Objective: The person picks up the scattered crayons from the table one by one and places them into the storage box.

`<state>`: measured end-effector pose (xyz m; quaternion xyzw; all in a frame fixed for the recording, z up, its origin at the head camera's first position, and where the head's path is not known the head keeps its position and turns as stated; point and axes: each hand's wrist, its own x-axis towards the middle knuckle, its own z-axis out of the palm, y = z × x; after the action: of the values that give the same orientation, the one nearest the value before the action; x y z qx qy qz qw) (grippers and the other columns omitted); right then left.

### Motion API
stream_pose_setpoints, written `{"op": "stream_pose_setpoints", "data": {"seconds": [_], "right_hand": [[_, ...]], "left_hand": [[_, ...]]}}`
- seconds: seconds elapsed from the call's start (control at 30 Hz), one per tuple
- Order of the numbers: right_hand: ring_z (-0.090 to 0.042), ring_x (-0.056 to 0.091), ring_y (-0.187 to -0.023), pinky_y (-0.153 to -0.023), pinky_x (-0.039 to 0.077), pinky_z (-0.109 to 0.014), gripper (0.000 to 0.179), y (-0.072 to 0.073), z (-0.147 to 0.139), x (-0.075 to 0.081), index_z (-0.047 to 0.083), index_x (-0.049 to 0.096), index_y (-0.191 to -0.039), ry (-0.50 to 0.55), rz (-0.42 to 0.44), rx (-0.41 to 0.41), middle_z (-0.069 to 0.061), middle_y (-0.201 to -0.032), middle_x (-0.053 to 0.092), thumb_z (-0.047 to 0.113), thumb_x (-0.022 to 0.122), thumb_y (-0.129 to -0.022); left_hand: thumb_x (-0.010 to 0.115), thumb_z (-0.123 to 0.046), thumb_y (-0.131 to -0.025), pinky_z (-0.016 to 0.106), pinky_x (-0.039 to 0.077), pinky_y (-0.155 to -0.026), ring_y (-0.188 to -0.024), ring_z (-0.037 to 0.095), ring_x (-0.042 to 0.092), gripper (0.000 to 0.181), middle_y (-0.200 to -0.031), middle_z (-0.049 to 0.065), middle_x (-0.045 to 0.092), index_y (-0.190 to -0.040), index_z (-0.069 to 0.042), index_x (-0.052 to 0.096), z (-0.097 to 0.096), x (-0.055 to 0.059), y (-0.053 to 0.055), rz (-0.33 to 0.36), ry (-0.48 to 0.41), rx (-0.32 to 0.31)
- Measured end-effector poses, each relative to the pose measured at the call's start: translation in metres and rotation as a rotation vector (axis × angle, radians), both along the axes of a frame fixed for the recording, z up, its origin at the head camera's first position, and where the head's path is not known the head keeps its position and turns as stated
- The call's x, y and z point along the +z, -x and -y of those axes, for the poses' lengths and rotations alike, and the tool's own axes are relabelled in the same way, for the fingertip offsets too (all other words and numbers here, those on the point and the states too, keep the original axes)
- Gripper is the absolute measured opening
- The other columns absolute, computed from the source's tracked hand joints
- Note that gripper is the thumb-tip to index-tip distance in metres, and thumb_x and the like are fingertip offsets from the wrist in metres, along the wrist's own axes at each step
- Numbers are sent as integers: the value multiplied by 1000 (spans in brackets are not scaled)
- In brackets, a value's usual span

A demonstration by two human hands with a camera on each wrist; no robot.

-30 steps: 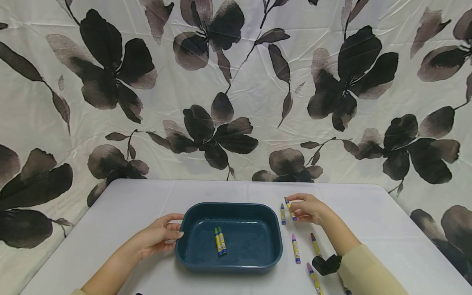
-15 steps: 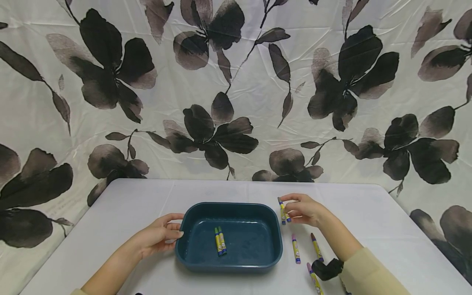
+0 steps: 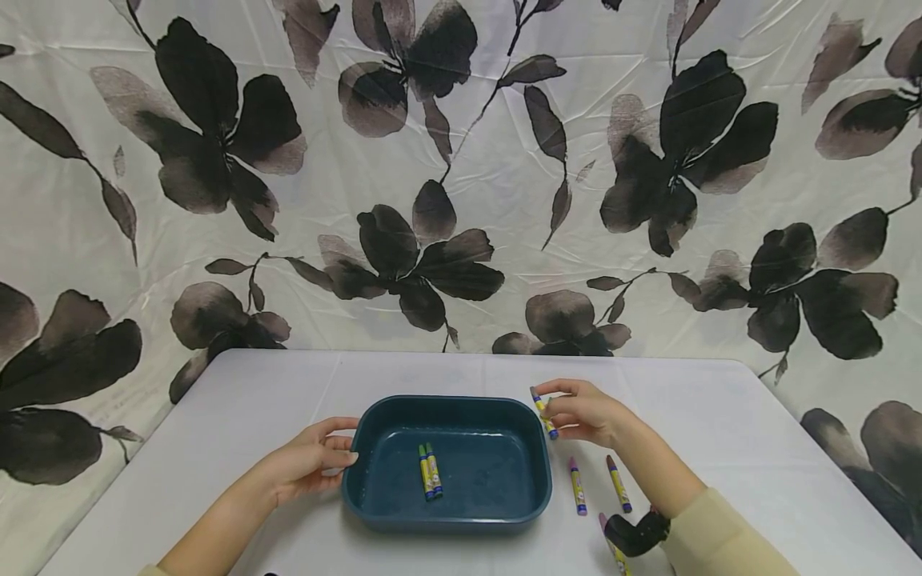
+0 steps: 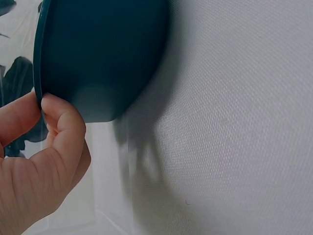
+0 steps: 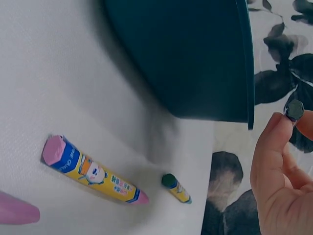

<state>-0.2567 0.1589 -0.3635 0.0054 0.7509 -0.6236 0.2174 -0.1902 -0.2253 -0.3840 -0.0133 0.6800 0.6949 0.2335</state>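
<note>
A dark teal rectangular tub stands on the white-covered table, with two green-tipped crayons lying side by side in it. My left hand pinches the tub's left rim between thumb and fingers. At the right rim, my right hand pinches a grey-tipped crayon with a yellow and blue wrapper. Its dark flat end shows between thumb and finger in the right wrist view. A dark green crayon lies on the cloth by the tub, hidden behind the hand and held crayon in the head view.
Right of the tub lie a pink crayon, a brown crayon and a purple-tipped crayon. A black wrist camera partly covers the last. A floral curtain hangs behind the table.
My right hand has moved left with the grey-tipped crayon, from beyond the lying crayon to the tub's right rim. The left hand and tub have stayed put.
</note>
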Motion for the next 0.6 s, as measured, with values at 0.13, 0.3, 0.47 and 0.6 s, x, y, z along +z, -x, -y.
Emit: {"op": "stream_pose_setpoints", "data": {"seconds": [0.13,0.3,0.47,0.6], "right_hand": [[-14,54,-69,-57,48,-21,45,-3,3,0,-1,54,-123,20,-4,21,-7,-91,56,3,59,-78],[-15,55,-70,-58,48,-21,47,-7,8,-1,-2,53,-123,36,-8,47,-7,-90,58,3,59,-77],[-15,57,-71,-57,48,-20,49,-9,16,1,-2,52,-125,37,-9,74,-11,-95,62,4,59,-77],[-15,57,-72,-58,49,-21,50,-11,24,1,-2,52,-125,31,-2,86,-14,-100,60,5,60,-76]], "left_hand": [[59,3,-86,24,46,-67,-79,14,53,68,-97,7,49,-141,4,19,0,0,0,0,0,0],[58,3,-86,23,46,-66,-77,13,53,67,-96,7,48,-141,4,19,0,0,0,2,-2,-6],[59,3,-86,23,46,-65,-77,12,52,68,-95,7,48,-141,4,19,0,0,1,3,-3,-5],[59,3,-86,24,46,-66,-76,13,53,68,-94,6,48,-141,4,20,0,-1,1,4,2,2]]}}
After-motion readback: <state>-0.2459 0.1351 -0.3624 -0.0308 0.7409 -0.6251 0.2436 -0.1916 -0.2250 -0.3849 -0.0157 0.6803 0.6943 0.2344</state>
